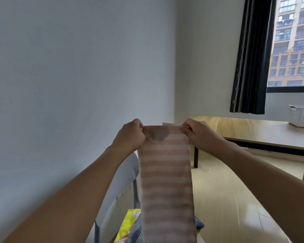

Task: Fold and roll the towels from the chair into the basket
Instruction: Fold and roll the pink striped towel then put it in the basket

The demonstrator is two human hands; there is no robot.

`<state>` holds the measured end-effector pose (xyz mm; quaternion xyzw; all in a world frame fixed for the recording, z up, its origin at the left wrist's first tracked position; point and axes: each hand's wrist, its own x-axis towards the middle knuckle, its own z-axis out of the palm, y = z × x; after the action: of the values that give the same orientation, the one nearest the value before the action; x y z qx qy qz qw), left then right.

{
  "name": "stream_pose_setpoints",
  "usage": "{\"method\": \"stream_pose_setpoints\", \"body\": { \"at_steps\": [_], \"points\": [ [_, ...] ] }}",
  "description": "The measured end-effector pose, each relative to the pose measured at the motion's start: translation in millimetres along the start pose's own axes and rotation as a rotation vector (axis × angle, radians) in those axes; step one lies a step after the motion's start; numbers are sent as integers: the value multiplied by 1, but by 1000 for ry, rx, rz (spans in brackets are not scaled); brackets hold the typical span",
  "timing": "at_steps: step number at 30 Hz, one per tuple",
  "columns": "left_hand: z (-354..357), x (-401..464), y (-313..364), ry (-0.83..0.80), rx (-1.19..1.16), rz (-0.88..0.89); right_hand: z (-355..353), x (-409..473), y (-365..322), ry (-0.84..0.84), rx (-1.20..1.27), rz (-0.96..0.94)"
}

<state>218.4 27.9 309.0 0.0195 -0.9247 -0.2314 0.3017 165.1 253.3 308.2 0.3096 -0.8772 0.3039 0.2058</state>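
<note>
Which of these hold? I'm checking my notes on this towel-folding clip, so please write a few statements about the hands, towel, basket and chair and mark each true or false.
1. Both hands, left hand and right hand, hold the striped towel by its top edge. True.
2. The towel lies flat on the table. False: it hangs in the air.
3. The basket stands on the table. True.
4. The basket sits on the chair. False: the chair holds other cloths.
</note>
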Motion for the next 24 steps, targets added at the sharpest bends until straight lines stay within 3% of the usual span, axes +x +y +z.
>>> {"method": "stream_pose_setpoints", "body": {
  "at_steps": [7, 12, 17, 21, 24],
  "points": [
    [-11, 17, 9, 250, -25, 150, -5, 16, -3, 284, 25, -135],
    [-8, -14, -7, 116, -176, 177, 13, -15, 12, 220, 19, -145],
    [32, -65, -37, -228, -255, -19, 55, -76, 34, -91, 66, -24],
    [77, -117, -64, -724, -420, -322, 89, -121, 55, -581, 69, 254],
    [105, -156, -74, -1056, -415, -452, 107, -149, 65, -923, 45, 412]
  ]
}}
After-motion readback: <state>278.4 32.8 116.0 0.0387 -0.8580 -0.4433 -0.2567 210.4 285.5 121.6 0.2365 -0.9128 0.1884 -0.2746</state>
